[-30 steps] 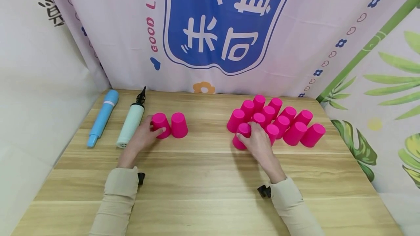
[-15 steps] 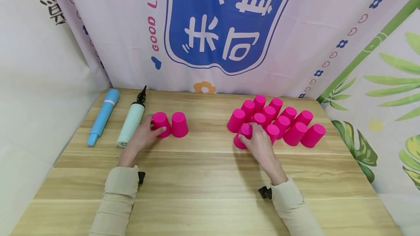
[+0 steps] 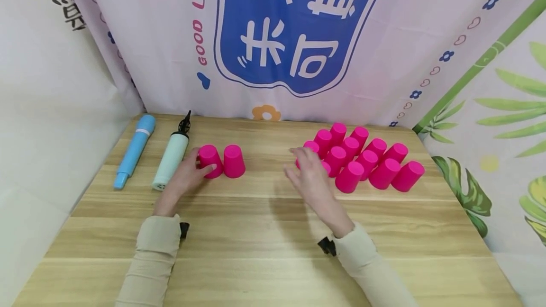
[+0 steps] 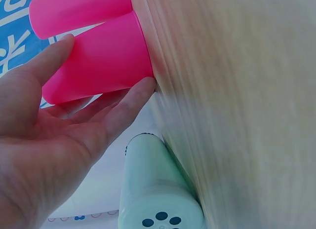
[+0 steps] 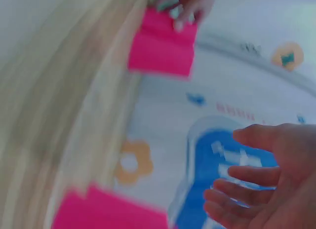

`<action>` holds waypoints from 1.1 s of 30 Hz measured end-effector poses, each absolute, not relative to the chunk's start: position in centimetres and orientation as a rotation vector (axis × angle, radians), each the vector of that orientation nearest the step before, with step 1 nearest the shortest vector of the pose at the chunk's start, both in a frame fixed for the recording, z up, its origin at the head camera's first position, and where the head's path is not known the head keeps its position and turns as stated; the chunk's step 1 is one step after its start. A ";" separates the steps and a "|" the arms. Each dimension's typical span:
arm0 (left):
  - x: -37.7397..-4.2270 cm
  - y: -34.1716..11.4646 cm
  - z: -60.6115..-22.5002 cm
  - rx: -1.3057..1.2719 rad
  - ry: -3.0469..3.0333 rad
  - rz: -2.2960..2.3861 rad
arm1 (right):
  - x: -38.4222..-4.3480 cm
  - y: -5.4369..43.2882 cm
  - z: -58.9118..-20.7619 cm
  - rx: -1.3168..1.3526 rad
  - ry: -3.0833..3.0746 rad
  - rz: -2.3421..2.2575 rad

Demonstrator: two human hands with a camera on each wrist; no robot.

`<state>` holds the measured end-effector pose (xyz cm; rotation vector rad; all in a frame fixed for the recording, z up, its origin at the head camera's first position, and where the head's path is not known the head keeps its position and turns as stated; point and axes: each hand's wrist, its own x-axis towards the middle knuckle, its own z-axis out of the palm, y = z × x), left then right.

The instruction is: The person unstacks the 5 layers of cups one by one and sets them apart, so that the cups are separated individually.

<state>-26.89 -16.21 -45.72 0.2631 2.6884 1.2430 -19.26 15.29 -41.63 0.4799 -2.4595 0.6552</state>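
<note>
Two pink cups stand upside down side by side on the left half of the table. My left hand (image 3: 186,176) holds the outer pink cup (image 3: 211,161), thumb on one side and fingers on the other, as the left wrist view shows too. The second pink cup (image 3: 234,161) stands just right of it. My right hand (image 3: 313,179) is open and holds nothing, its fingers spread apart in the right wrist view. It hovers at the left front of a group of several upside-down pink cups (image 3: 349,177) and partly hides the nearest ones.
Left of my left hand lie a pale green hand pump (image 3: 171,160) with a black nozzle and a blue tube-shaped tool (image 3: 134,150). A printed curtain (image 3: 170,51) hangs along the back edge of the wooden table (image 3: 256,250).
My right hand has let go of the front-left cup of the group and moved to the left, its fingers opening. My left hand keeps its hold on the outer cup.
</note>
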 end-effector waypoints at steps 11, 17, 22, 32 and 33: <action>-26.9 -16.1 -45.8 0.276 2.689 1.262 | -23.7 6.7 -42.6 0.688 -2.719 0.661; -26.9 -16.3 -45.8 0.280 2.691 1.274 | -24.9 5.1 -43.2 0.676 -2.793 0.640; -26.9 -16.3 -45.8 0.291 2.689 1.281 | -24.9 4.6 -43.7 0.689 -2.771 0.639; -26.7 -16.3 -45.6 0.304 2.686 1.280 | -25.8 3.4 -43.9 0.600 -2.702 0.680; -26.7 -16.3 -45.6 0.302 2.687 1.280 | -25.9 3.3 -43.9 0.589 -2.708 0.692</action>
